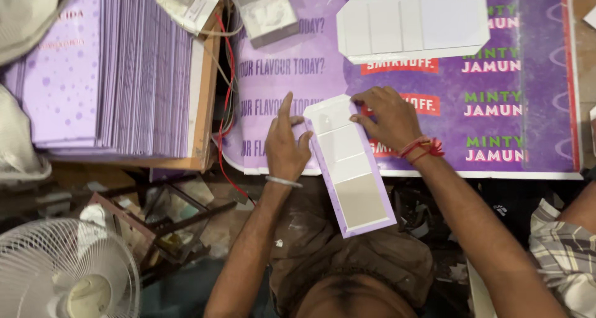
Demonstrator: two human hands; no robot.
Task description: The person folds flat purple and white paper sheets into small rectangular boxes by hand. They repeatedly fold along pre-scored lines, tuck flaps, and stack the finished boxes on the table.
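Observation:
A long flat carton blank, pale inside with a lilac border and several creased panels, lies over the near edge of the purple printed work surface. My left hand presses flat on the surface against the blank's left edge, index finger stretched out. My right hand, with a red thread at the wrist, pinches the blank's far end. A second flat pale blank lies farther back on the surface.
A tall stack of lilac flat cartons stands at the left on a wooden board. A small grey box and red wire lie behind. A white fan stands lower left. Another person's checked cloth shows at right.

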